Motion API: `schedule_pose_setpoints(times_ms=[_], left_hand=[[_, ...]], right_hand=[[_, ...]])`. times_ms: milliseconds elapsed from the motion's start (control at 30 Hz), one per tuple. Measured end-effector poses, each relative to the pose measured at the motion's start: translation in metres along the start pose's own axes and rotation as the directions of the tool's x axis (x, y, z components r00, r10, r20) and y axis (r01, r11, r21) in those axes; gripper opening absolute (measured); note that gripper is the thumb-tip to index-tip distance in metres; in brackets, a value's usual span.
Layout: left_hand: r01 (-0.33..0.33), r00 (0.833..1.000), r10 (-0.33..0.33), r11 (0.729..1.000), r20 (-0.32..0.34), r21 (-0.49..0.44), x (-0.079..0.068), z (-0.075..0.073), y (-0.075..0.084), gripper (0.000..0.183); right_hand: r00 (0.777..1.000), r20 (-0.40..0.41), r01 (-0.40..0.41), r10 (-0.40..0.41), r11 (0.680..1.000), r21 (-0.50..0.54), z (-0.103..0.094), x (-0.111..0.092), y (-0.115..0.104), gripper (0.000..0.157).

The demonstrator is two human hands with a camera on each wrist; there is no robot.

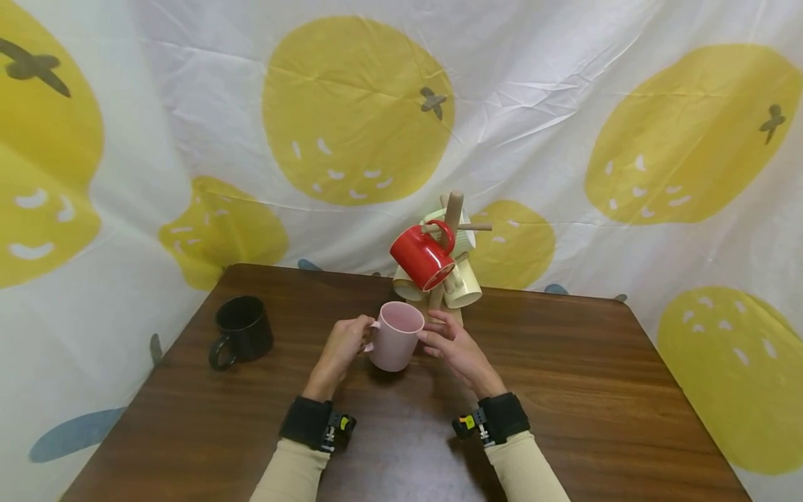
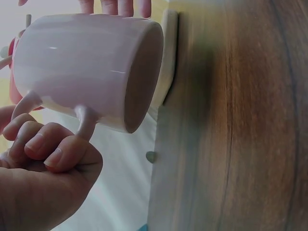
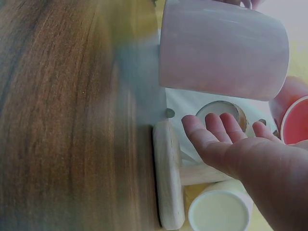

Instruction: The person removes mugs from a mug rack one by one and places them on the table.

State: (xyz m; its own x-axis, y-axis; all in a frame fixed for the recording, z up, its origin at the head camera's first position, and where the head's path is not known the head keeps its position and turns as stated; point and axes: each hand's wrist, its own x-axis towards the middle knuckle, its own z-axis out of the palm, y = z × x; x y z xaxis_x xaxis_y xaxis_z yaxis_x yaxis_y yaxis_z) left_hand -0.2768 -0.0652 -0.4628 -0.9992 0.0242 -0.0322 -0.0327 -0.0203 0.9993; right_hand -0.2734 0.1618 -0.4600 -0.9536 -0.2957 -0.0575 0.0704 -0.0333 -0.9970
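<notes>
A pale pink mug (image 1: 394, 347) is held upright over the middle of the tabletop, its open rim facing up. My left hand (image 1: 341, 346) grips its handle (image 2: 87, 120) with curled fingers, and the mug's base is raised off the wood in the left wrist view. On the other side, my right hand (image 1: 463, 354) has its fingers loosely extended, with the fingertips (image 3: 195, 125) close along the mug's wall. Just behind stands a wooden mug tree (image 1: 454, 209), a red mug (image 1: 417, 258) hanging tilted from one of its pegs.
Also on the mug tree hang a pale green mug (image 1: 466, 240) and two cream mugs, one at the right (image 1: 465, 291). A black mug (image 1: 247, 329) stands on the left of the brown wooden table (image 1: 583, 390). Behind hangs a lemon-print cloth (image 1: 521, 139).
</notes>
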Motion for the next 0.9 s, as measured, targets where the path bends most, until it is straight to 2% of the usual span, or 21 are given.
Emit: schedule_pose_setpoints(times_ms=[300, 600, 900], left_hand=[[0.008, 1.000, -0.009, 0.999, -0.011, -0.038, 0.000, -0.010, -0.003, 0.037], [0.032, 0.996, -0.038, 0.996, -0.076, -0.089, -0.002, -0.022, -0.003, 0.041], [0.011, 0.990, -0.024, 0.995, -0.140, -0.096, -0.002, -0.032, -0.005, 0.043]], right_hand=[[1.000, 0.028, 0.008, -0.009, 1.000, 0.023, 0.000, 0.000, 0.002, 0.073], [0.999, 0.040, 0.013, -0.015, 0.999, 0.052, 0.002, 0.002, 0.005, 0.064], [0.999, 0.049, 0.021, -0.024, 0.997, 0.075, 0.003, 0.001, 0.006, 0.062]])
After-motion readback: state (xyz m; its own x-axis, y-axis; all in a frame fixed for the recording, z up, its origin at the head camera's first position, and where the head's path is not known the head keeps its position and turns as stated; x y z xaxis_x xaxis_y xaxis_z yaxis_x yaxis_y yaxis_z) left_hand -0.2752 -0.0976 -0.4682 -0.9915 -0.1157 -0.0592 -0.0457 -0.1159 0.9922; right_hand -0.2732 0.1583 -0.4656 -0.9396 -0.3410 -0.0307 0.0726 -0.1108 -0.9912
